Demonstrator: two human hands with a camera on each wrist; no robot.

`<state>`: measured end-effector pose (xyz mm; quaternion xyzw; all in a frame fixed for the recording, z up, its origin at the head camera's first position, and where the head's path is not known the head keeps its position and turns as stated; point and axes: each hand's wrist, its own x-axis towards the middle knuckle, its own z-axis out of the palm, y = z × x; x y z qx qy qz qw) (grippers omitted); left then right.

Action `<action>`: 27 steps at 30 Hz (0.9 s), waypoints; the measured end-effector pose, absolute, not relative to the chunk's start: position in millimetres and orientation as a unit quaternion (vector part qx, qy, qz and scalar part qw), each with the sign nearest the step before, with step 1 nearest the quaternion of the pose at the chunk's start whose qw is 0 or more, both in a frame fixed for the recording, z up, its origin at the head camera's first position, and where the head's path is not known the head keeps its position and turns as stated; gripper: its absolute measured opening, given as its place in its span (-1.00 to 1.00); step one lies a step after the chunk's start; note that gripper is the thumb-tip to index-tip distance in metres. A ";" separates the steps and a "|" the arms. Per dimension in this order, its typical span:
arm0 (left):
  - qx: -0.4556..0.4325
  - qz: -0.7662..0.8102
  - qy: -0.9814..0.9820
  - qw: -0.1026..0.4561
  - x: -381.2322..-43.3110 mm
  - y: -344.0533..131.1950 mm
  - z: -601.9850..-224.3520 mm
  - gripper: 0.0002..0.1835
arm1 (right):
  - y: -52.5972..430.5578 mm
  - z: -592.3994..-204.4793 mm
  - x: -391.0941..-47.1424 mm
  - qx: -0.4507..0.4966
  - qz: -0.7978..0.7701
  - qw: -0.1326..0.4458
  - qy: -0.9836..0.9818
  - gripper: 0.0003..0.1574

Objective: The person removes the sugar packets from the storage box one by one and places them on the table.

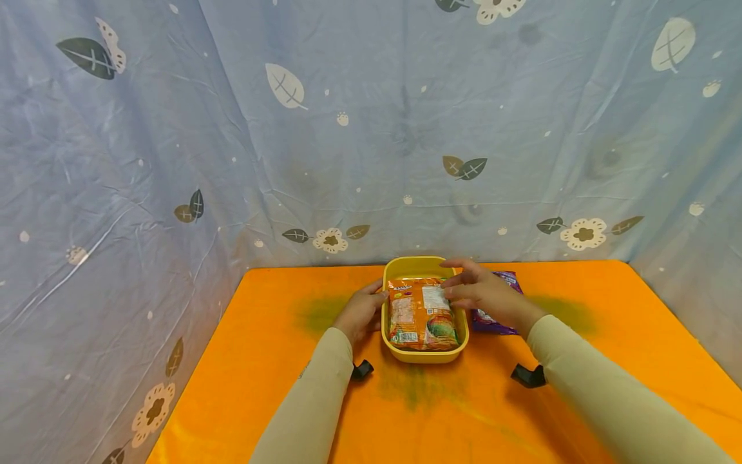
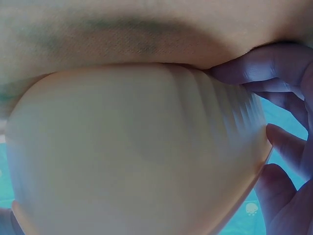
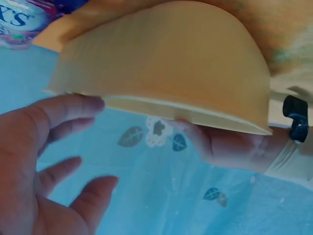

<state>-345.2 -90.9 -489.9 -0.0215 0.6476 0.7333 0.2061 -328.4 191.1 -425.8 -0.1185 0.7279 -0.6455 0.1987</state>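
Observation:
A yellow plastic basin (image 1: 426,357) stands on the orange table, with an orange snack packet (image 1: 414,314) lying inside it. At the basin's left side, my left hand (image 1: 362,311) grips the wall, its thumb at the rim; its fingers (image 2: 288,147) show against the ribbed wall in the left wrist view. My right hand (image 1: 484,295) is over the right rim with loosely spread fingers and holds nothing. In the right wrist view its fingertips are close to the rim; contact is unclear. A purple packet (image 1: 489,325) lies right of the basin, partly hidden by this hand.
The orange tabletop (image 1: 278,386) has several dark greenish stains. A blue curtain (image 1: 371,161) with leaf and flower prints surrounds the table's back and sides. Black pieces, apparently wrist mounts, show beside the left sleeve (image 1: 319,386) and the right sleeve (image 1: 608,386).

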 end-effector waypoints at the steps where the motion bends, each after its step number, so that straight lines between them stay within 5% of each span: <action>1: -0.022 0.733 0.648 0.207 -345.3 -90.8 -489.7 -0.47 | 189.5 -424.5 -327.3 -0.118 -0.638 0.200 0.735 -0.18; 10: -0.022 0.738 0.640 0.212 -345.4 -89.4 -487.9 -0.48 | 170.0 -417.1 -324.4 -0.071 -0.575 0.206 0.789 -0.13; 21: -0.019 0.734 0.647 0.205 -344.8 -90.4 -488.2 -0.48 | 147.1 -417.8 -317.6 -0.103 -0.361 0.120 0.919 -0.15; 27: -0.022 0.729 0.650 0.211 -345.7 -90.1 -488.0 -0.48 | 135.3 -422.4 -316.3 -0.090 -0.363 0.129 0.918 -0.11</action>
